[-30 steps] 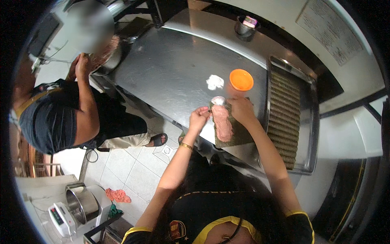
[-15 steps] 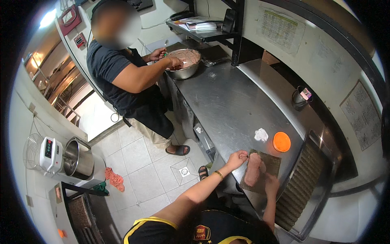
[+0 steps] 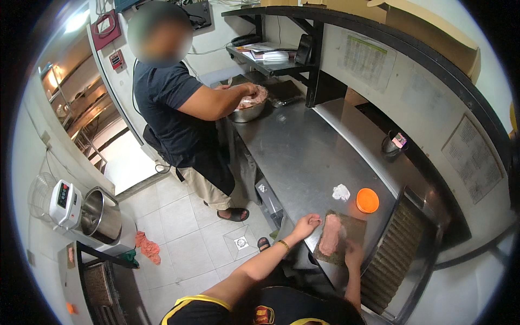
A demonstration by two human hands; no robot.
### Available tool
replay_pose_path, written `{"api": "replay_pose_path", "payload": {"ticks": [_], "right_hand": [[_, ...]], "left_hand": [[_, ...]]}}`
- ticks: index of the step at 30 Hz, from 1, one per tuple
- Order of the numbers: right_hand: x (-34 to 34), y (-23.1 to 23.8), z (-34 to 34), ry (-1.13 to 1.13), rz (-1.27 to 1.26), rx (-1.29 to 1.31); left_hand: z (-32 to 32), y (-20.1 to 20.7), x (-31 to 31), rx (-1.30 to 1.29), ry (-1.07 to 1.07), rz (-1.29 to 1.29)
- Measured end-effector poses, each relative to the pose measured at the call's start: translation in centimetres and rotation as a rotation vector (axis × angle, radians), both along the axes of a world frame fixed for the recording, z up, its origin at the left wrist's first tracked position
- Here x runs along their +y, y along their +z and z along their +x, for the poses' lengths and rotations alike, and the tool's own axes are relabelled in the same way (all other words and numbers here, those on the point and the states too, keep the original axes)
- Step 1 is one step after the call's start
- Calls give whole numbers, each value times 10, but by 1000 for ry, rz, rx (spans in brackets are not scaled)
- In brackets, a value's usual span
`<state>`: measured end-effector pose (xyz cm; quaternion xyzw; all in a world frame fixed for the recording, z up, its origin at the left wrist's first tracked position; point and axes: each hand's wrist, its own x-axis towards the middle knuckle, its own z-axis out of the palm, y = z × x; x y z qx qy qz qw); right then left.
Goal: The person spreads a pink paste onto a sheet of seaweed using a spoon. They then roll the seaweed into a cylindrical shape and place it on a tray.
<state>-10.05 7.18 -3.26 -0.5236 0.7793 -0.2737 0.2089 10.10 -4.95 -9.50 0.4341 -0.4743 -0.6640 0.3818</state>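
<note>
On the near end of the steel counter lies a dark, square seaweed sheet [image 3: 355,232]. A long strip of pink meat paste [image 3: 331,235] covers its left part. My left hand [image 3: 306,225] is just off the sheet's upper left edge, fingers loosely bent and apart, nothing visible in them. Over the sheet's lower right edge is my right hand [image 3: 354,254], its fingers partly stretched beside the paste. Beyond the sheet stand an orange bowl [image 3: 368,200] and a crumpled white wad [image 3: 340,192].
A tray of dark rolls in rows [image 3: 391,271] is right of my right hand. Across the steel counter [image 3: 303,146], a co-worker [image 3: 173,108] has a hand in a metal bowl [image 3: 249,112] of pink paste. A mixer [image 3: 100,214] stands at left.
My left hand has drawn back from the sheet's upper corner. My right hand has moved slightly off the paste. The paste looks smoother and wider. The co-worker stands more upright; the view has shifted.
</note>
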Motion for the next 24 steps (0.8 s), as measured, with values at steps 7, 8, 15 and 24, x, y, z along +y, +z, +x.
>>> {"api": "replay_pose_path", "payload": {"ticks": [7, 8, 15, 24], "right_hand": [[1, 0, -4, 36, 36, 5], [2, 2, -5, 43, 40, 16], [1, -11, -4, -2, 38, -44], [-2, -18, -10, 33, -26, -18]], "left_hand": [[-3, -7, -5, 62, -4, 53], [-3, -4, -2, 82, -9, 82], [1, 9, -3, 94, -27, 145], [0, 1, -6, 99, -32, 115]]}}
